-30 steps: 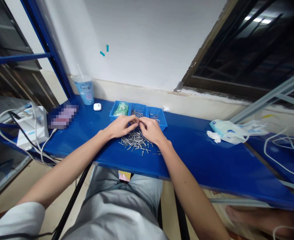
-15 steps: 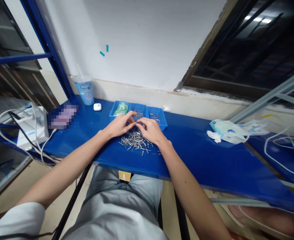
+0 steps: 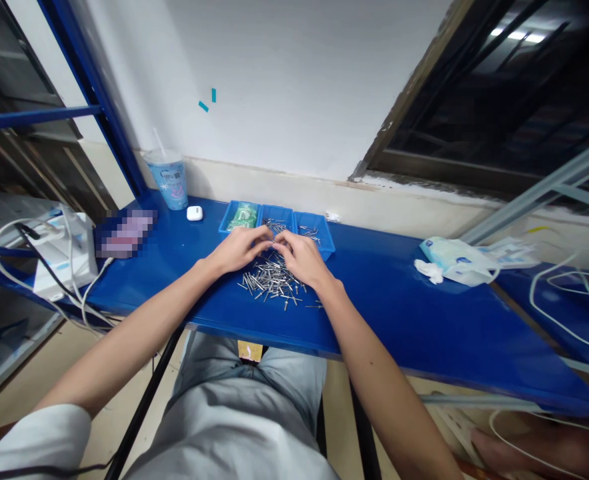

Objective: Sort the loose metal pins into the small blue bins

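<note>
Along the blue workbench [image 3: 384, 320], free room runs right of the right hand [image 3: 301, 259] to the tissue packet [image 3: 454, 257] and left of the left hand [image 3: 239, 250] to the white power strip [image 3: 64, 257], while the blue compartment tray [image 3: 328, 241] blocks the far side and loose steel nails [image 3: 271, 283] lie just below both hands.

A white wall [image 3: 294, 87] beside a dark window [image 3: 479, 107].

The bench top [image 3: 404, 320] is coloured a glossy blue, and the same blue is seen on 3 joined trays [image 3: 327, 248]. Silver is shown by the metal pins [image 3: 271, 283], green by the packets [image 3: 243, 217], and pale blue with a pink print by the cup [image 3: 171, 181].
</note>
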A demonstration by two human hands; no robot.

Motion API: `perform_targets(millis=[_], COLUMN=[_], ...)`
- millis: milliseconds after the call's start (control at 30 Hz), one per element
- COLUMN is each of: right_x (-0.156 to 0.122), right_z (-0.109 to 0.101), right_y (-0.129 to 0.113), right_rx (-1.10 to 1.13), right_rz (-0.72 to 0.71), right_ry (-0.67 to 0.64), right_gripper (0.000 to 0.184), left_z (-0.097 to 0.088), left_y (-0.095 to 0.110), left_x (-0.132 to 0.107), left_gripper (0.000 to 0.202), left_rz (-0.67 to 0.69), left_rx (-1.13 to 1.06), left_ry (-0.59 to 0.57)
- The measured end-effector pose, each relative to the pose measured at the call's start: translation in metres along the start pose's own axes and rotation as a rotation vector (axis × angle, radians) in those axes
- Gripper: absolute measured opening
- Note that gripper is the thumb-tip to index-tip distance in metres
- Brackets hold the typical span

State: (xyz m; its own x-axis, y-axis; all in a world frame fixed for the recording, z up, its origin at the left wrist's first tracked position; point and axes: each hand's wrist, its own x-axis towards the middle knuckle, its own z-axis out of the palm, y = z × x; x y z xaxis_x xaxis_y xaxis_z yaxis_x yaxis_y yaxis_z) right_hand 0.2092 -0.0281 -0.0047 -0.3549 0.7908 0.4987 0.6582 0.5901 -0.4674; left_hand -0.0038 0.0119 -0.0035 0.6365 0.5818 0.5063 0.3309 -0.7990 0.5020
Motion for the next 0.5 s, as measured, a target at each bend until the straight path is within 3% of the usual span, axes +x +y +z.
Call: perform_targets(millis=[167, 500], right_x=[-0.0005, 0.0006], right_z=[0.0008, -0.0047], right_y=[0.0014, 0.0005], right_rx=[-0.048, -0.045], right_rz=[-0.074, -0.109], right_ry=[0.091, 0.243], right_gripper=[0.020, 0.015], left_z=[-0.0001, -0.0007], left_y=[0.0005, 0.0042], left_x=[0.0008, 0.0021], left_gripper=[0.022, 0.023], left_rz=[-0.002, -0.019], left_rx=[0.010, 0.036], left_ry=[-0.007, 0.030])
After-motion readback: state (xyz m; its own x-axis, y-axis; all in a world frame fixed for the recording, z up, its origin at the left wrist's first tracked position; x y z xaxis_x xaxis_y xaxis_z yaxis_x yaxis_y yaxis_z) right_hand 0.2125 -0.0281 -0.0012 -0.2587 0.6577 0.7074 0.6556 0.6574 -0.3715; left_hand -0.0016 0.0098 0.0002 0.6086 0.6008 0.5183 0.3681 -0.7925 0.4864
